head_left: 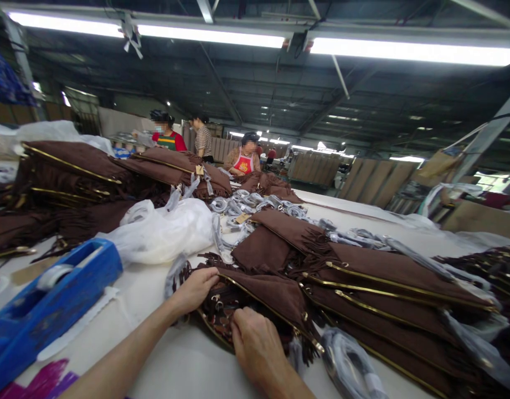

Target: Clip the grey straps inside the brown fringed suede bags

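Note:
A brown fringed bag (pixel 258 288) with a gold zipper lies unzipped on the white table (pixel 171 354), its patterned lining showing. My left hand (pixel 196 288) pinches the bag's upper left edge, fingers closed on it. At the mouth of the same bag is my right hand (pixel 255 338), its fingers curled down into the opening; the fingertips are hidden, and what they hold cannot be made out. Just right of the bag lies a plastic-wrapped coiled strap (pixel 350 360).
Stacked brown bags (pixel 396 288) lie at the right, more (pixel 72 166) at the back left. A blue tape dispenser (pixel 51 316) stands at the left, near a white plastic bag (pixel 163 230). Wrapped straps (pixel 238 205) lie mid-table. Across the table, a person in a red apron (pixel 244 163) bends forward.

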Action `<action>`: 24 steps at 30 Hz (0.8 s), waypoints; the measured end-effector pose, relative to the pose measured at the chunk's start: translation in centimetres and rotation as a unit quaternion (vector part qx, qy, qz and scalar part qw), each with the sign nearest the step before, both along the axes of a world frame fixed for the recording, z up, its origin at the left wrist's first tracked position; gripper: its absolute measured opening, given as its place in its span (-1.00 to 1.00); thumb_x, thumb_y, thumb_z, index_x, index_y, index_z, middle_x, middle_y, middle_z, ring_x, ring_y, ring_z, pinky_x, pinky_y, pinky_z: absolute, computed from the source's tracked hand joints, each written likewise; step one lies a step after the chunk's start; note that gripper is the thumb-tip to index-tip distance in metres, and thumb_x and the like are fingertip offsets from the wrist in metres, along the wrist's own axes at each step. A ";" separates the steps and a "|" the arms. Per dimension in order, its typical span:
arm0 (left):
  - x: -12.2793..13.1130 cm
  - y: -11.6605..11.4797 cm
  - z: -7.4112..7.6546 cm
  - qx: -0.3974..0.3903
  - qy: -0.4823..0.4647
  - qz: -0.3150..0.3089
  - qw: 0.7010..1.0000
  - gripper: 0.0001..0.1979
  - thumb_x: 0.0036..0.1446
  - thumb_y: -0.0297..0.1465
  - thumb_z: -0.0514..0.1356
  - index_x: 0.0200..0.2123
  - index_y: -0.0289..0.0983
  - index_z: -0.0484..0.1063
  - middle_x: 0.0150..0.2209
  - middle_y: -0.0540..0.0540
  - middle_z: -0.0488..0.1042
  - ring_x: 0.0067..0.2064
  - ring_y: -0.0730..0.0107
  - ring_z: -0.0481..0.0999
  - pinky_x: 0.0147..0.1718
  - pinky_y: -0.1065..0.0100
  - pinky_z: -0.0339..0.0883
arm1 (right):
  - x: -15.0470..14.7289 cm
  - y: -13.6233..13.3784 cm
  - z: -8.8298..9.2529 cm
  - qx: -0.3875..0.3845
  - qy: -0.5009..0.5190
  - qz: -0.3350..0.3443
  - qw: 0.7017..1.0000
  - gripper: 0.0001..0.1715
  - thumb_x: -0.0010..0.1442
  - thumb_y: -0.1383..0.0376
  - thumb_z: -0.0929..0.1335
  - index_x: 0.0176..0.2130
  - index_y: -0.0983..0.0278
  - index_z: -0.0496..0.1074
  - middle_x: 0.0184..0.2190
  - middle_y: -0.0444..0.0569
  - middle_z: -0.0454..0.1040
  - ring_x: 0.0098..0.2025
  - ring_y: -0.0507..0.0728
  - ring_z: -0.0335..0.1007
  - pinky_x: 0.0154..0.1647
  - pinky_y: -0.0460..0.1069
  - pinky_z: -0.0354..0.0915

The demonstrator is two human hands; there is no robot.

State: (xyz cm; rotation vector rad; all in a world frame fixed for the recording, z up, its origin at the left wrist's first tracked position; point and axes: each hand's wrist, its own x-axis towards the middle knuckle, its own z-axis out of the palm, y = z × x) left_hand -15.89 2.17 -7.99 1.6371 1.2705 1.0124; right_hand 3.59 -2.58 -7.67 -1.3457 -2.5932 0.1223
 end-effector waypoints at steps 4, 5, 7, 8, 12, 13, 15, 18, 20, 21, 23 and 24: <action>0.1 -0.1 0.2 -0.012 -0.023 0.000 1.000 -0.71 0.10 -0.25 0.08 -0.27 -0.26 0.53 -0.25 -0.05 0.59 -0.14 0.19 0.48 -0.06 0.26 0.32 | 0.3 0.0 -0.8 0.030 0.017 0.041 0.999 -0.74 0.13 0.56 0.25 -0.32 0.27 0.45 -0.40 -0.02 0.51 -0.44 0.10 0.43 -0.52 -0.02 -0.05; 0.0 -0.1 0.2 -0.017 -0.030 0.004 0.999 -0.71 0.09 -0.24 0.08 -0.28 -0.27 0.52 -0.27 -0.05 0.59 -0.15 0.19 0.48 -0.08 0.27 0.33 | 0.6 0.0 -1.0 0.037 0.032 0.061 0.997 -0.75 0.13 0.55 0.25 -0.34 0.27 0.43 -0.40 -0.03 0.50 -0.45 0.08 0.42 -0.51 -0.02 -0.04; -0.1 -0.1 0.0 -0.030 -0.047 0.016 0.998 -0.71 0.08 -0.22 0.09 -0.31 -0.28 0.49 -0.32 -0.05 0.57 -0.20 0.20 0.48 -0.15 0.27 0.35 | 1.4 -0.1 -1.1 0.042 0.070 0.101 0.992 -0.77 0.14 0.53 0.24 -0.38 0.27 0.40 -0.41 -0.04 0.47 -0.44 0.06 0.41 -0.49 -0.05 0.00; -0.2 -0.1 -0.1 -0.038 -0.056 0.024 0.997 -0.72 0.07 -0.21 0.09 -0.33 -0.28 0.48 -0.34 -0.04 0.57 -0.24 0.21 0.48 -0.19 0.28 0.36 | 1.8 -0.2 -1.1 0.037 0.092 0.118 0.988 -0.78 0.13 0.53 0.24 -0.40 0.27 0.38 -0.42 -0.05 0.46 -0.43 0.05 0.40 -0.48 -0.06 0.02; -0.5 0.0 -0.6 -0.063 -0.087 0.045 0.993 -0.74 0.03 -0.19 0.10 -0.40 -0.27 0.40 -0.42 -0.01 0.52 -0.31 0.25 0.46 -0.29 0.30 0.36 | 2.7 -0.2 -0.9 -0.011 0.198 0.146 0.969 -0.78 0.16 0.50 0.23 -0.45 0.25 0.33 -0.47 -0.11 0.40 -0.42 0.03 0.35 -0.43 -0.11 0.10; -0.5 0.0 -0.6 -0.068 -0.093 0.047 0.992 -0.74 0.02 -0.18 0.11 -0.41 -0.27 0.39 -0.43 -0.01 0.51 -0.31 0.25 0.45 -0.30 0.30 0.36 | 2.7 -0.1 -0.8 -0.022 0.234 0.140 0.962 -0.78 0.18 0.48 0.22 -0.44 0.25 0.33 -0.47 -0.11 0.38 -0.42 0.03 0.35 -0.41 -0.12 0.13; -0.6 0.1 -0.7 -0.075 -0.104 0.048 0.991 -0.75 0.01 -0.18 0.11 -0.42 -0.26 0.37 -0.46 0.00 0.49 -0.32 0.25 0.45 -0.32 0.31 0.35 | 2.2 0.1 -0.5 -0.037 0.305 0.121 0.944 -0.78 0.23 0.43 0.22 -0.42 0.25 0.35 -0.38 -0.07 0.41 -0.33 0.05 0.38 -0.30 -0.12 0.22; -0.6 0.0 -0.5 -0.081 -0.113 0.051 0.989 -0.74 -0.02 -0.17 0.13 -0.43 -0.26 0.35 -0.48 0.02 0.46 -0.35 0.28 0.43 -0.36 0.33 0.33 | 1.2 0.6 0.0 -0.058 0.348 0.115 0.929 -0.80 0.21 0.44 0.25 -0.40 0.26 0.40 -0.05 0.05 0.42 -0.06 0.10 0.40 -0.05 -0.08 0.25; -0.6 -0.1 -0.3 -0.082 -0.115 0.052 0.989 -0.74 -0.02 -0.17 0.13 -0.43 -0.26 0.35 -0.48 0.03 0.44 -0.37 0.30 0.41 -0.36 0.34 0.31 | 0.5 1.0 0.2 -0.076 0.336 0.134 0.929 -0.80 0.18 0.45 0.27 -0.41 0.26 0.43 -0.01 0.05 0.42 -0.04 0.12 0.39 -0.03 -0.06 0.25; -0.6 -0.2 -0.2 -0.082 -0.115 0.052 0.989 -0.74 -0.02 -0.17 0.13 -0.43 -0.26 0.35 -0.47 0.03 0.44 -0.38 0.32 0.40 -0.35 0.35 0.31 | 0.3 1.1 0.2 -0.086 0.328 0.140 0.930 -0.80 0.18 0.45 0.27 -0.42 0.27 0.43 -0.11 0.03 0.46 -0.11 0.10 0.42 -0.10 -0.07 0.27; -0.5 -0.4 0.0 -0.081 -0.115 0.049 0.989 -0.75 -0.01 -0.18 0.12 -0.41 -0.27 0.35 -0.46 0.03 0.44 -0.39 0.34 0.40 -0.34 0.35 0.31 | 0.2 1.4 0.2 -0.106 0.323 0.130 0.931 -0.80 0.20 0.41 0.28 -0.44 0.27 0.43 -0.35 -0.06 0.48 -0.29 0.07 0.41 -0.24 -0.08 0.26; -0.5 -0.5 0.0 -0.079 -0.114 0.047 0.989 -0.74 0.00 -0.18 0.12 -0.40 -0.27 0.35 -0.46 0.03 0.44 -0.39 0.34 0.40 -0.34 0.35 0.31 | 0.4 1.5 0.3 -0.120 0.325 0.121 0.930 -0.79 0.21 0.39 0.28 -0.44 0.27 0.43 -0.44 -0.10 0.45 -0.36 0.06 0.38 -0.29 -0.08 0.25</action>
